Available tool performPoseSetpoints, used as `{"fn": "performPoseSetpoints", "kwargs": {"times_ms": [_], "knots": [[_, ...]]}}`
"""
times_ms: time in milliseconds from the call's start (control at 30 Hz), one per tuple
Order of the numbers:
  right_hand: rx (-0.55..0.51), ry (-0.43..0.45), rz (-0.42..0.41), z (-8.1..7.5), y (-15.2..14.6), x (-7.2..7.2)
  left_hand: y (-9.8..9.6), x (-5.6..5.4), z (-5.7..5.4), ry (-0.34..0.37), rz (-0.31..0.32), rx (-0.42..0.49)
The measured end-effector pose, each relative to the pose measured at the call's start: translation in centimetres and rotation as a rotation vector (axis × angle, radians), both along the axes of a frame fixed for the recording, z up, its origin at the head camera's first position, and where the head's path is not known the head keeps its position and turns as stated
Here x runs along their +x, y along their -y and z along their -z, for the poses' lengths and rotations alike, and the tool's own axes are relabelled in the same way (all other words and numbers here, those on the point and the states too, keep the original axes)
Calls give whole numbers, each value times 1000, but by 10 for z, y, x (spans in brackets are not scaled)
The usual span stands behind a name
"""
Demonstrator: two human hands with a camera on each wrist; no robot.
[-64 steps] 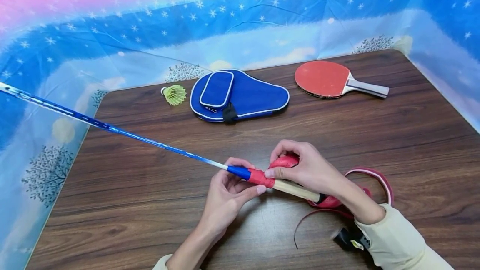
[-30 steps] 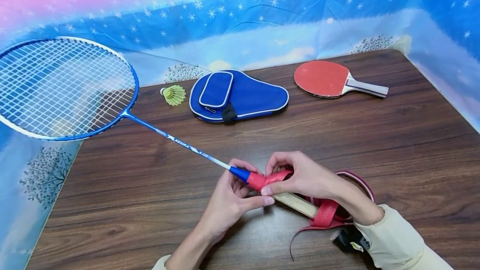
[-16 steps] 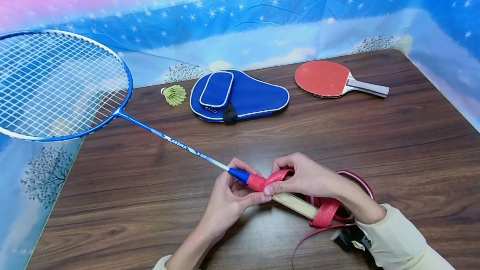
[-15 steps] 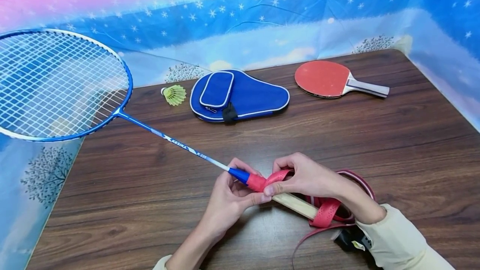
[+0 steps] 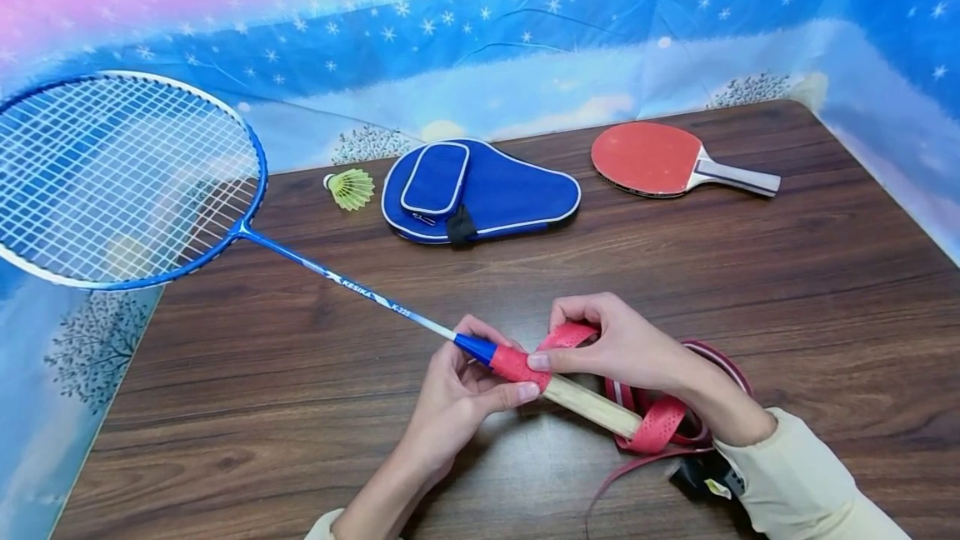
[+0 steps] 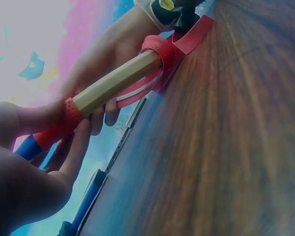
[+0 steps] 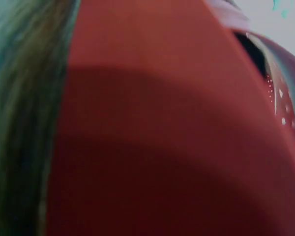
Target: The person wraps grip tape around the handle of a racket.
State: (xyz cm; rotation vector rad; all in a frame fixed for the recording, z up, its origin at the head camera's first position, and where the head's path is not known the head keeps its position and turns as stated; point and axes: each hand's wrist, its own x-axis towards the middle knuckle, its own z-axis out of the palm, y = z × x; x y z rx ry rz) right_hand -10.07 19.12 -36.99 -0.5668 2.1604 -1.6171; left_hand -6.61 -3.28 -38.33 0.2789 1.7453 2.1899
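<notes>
A blue-and-white badminton racket slants across the head view, its strings facing the camera. My left hand holds its handle just below the blue cone, thumb and fingers around the part wrapped in red grip tape. Between thumb and fingers my right hand pinches the perforated tape where it leaves the handle. Below the wrap the bare wooden handle shows. A loose loop of tape passes around its lower end, which the left wrist view also shows. Red tape, close and blurred, fills most of the right wrist view.
On the brown table, a yellow shuttlecock, a blue paddle case and a red table tennis paddle lie along the back. Loose tape coils under my right wrist, beside a black device at the sleeve.
The racket has turned from edge-on to strings facing the camera, its head coming into view. In the last half second my right hand has risen slightly with the tape, and its thumb presses the wrap.
</notes>
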Motion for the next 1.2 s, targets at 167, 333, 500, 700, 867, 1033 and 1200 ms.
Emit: {"fn": "performPoseSetpoints", "kwargs": {"times_ms": [167,333,500,700,867,1033,1200], "knots": [[44,-1,37,0,1,0,0,1,0,2,-1,0],[76,25,28,1,2,0,0,1,0,-10,-22,-12],[98,39,-35,2,3,-1,0,1,1,-20,-37,-19],[119,46,-66,2,4,0,1,-1,3,-34,-25,-14],[119,53,-88,3,4,0,1,-1,3,-13,3,32],[105,36,-104,4,4,0,2,-2,2,28,17,30],[100,10,-90,4,3,-1,2,-3,2,58,37,-2]]}}
